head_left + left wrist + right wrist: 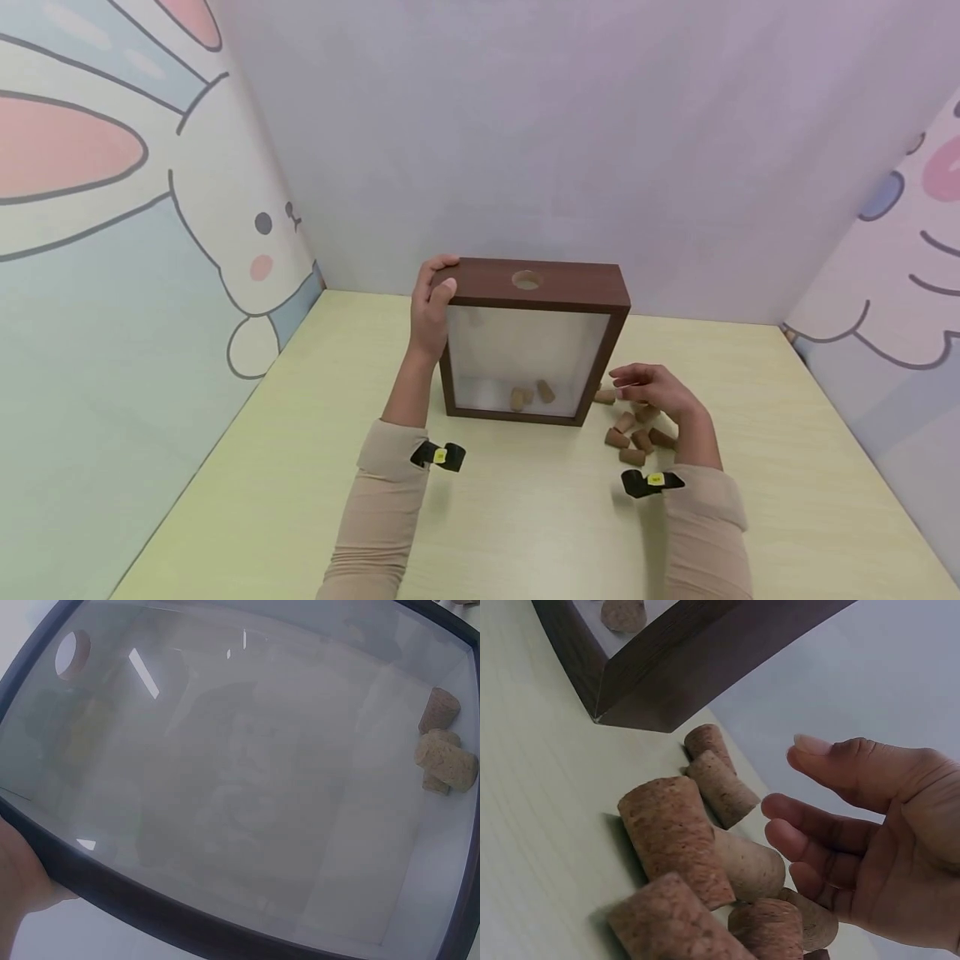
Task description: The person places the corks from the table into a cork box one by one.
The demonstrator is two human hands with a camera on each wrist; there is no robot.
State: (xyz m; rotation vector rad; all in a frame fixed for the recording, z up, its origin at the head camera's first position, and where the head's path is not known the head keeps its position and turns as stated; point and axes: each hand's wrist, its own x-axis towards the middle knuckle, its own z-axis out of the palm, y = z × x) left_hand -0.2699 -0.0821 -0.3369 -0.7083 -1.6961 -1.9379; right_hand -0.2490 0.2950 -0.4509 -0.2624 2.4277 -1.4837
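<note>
**Your right grip [656, 390] reached the loose corks [642, 442] while your left grip [431, 312] held the box [592, 283]**

You seemed to be at the picking-up step: one side steadied, the other selected. Your left grip was wrapped round the box's upper corner, its thumb on the front edge. Your right grip held nothing; its fingers were loosely curled, with the thumb standing well apart from them. Whether a fingertip touched a cork, you could not tell.

The loose corks lay on the bench [517, 508], under your right grip and on your side of it, some leaning on one another. A couple sat just left of its fingers, beside the box's lower corner.

By the look of it, the next move called for bringing thumb and fingertips together round one cork, without rolling its neighbours away, while your left grip kept the box from tipping.

The box stood upright between your two grips, dark-framed and clear-fronted. A round hole [527, 281] pierced its top, to the right of your left grip, and appeared about wide enough for a cork. Inside, three corks [448, 761] rested on the floor, below and right of your left grip, one lying across another.
</note>
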